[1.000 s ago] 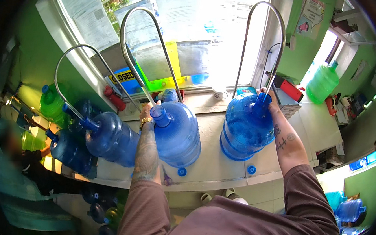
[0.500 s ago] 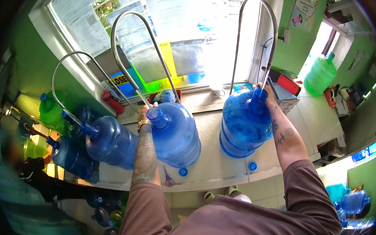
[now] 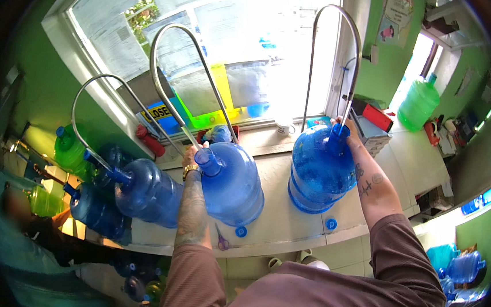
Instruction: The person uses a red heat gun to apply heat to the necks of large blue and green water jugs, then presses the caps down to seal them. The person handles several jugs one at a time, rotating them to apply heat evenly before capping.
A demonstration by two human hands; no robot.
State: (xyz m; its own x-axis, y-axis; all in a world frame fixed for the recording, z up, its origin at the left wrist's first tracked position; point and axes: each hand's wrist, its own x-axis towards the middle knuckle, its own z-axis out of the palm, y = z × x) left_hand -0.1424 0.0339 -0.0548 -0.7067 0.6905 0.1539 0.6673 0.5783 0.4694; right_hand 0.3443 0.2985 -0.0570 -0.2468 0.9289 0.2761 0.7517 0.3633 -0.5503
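Observation:
My left hand (image 3: 190,154) is at the far left side of the neck of a large blue water jug (image 3: 233,180), closed around it; most of its fingers are hidden. A curved steel filling pipe (image 3: 157,74) reaches down into that jug's mouth. To the right, my right hand (image 3: 353,130) grips the neck of a second blue water jug (image 3: 316,168), and another bent steel pipe (image 3: 358,46) runs down into its opening. Both jugs stand upright on the tiled counter (image 3: 278,206). Two blue caps, one (image 3: 241,232) to the left and one (image 3: 331,224) to the right, lie near its front edge.
Purple-handled scissors (image 3: 222,243) lie by the left cap. More blue jugs (image 3: 147,187) stand left under a third pipe (image 3: 101,78). A white mug (image 3: 284,128) sits at the window, a green jug (image 3: 417,102) far right. Another person (image 3: 43,227) is at the left.
The whole view has shifted slightly, so things appear a little lower. Both hands keep their places at the jug necks.

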